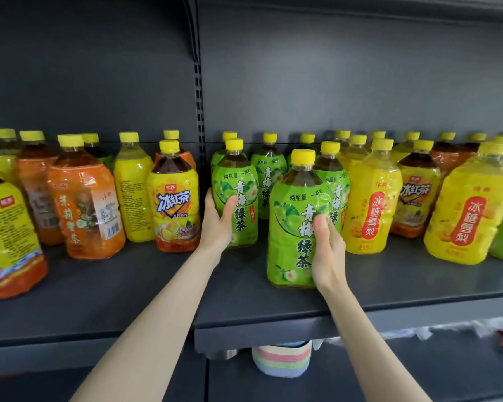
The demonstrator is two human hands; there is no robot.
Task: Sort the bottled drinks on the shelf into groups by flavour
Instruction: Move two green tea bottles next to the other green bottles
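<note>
**Green tea gathered mid-shelf, both ends mixed**

Left, orange bottles (84,204) and yellow bottles (132,192) stand interleaved on the shelf (128,285). Centre, the left hand (219,224) grasps a green bottle (238,181) in the green cluster; the right hand (328,250) grasps a nearer green bottle (294,227). Right, an iced-tea bottle (415,198) stands among pear bottles (372,204): sorting looks roughly half done.

At the left end of the shelf (122,291), a yellow-and-orange bottle (6,236) is cut by the picture's edge. The fingers of the left hand (215,227) and right hand (328,250) are hidden behind the rear green bottle (240,181) and front green bottle (291,216). Below the shelf's front edge, a striped thing (282,362) is half hidden.
</note>
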